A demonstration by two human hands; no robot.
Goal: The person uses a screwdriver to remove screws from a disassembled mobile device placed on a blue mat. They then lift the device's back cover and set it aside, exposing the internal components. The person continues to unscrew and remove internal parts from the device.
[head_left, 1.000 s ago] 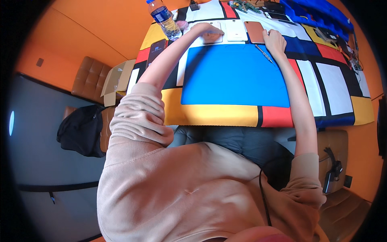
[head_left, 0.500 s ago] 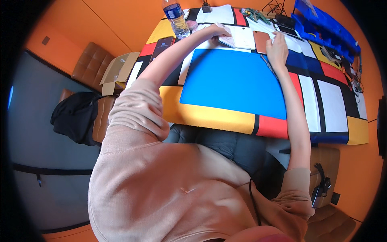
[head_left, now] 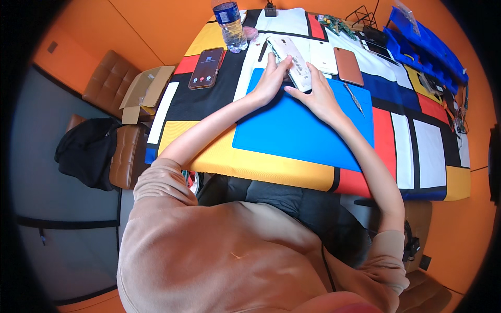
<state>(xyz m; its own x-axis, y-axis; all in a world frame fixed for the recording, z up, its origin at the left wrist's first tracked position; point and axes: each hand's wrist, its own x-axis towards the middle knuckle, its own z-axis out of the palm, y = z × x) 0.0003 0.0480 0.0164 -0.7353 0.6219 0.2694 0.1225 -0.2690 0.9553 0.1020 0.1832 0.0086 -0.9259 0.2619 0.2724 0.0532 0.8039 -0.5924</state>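
Note:
A pale smartphone (head_left: pixel 292 61), back upward with a printed label on it, is tilted above the far edge of the blue mat (head_left: pixel 297 125). My left hand (head_left: pixel 272 78) grips its left side, thumb on the back. My right hand (head_left: pixel 319 98) holds its near right edge, fingers curled along the side. Greenish inner parts seem to show along the phone's left edge. Just beyond my right hand lie a white phone (head_left: pixel 324 56) and a brown phone or back cover (head_left: pixel 348 65). A slim screwdriver-like tool (head_left: pixel 354 98) rests at the mat's right edge.
To the left, a lit dark phone (head_left: pixel 206 68) lies near a water bottle (head_left: pixel 230 30). Blue parts bins (head_left: pixel 424 51) stand at the far right, with a green tangled item (head_left: pixel 336 25) and a white-framed screen (head_left: pixel 377 49). An open cardboard box (head_left: pixel 147 94) sits left of the table.
The pale phone has come nearer, raised over the mat by my left hand. My right hand has left the brown item and moved left onto the phone.

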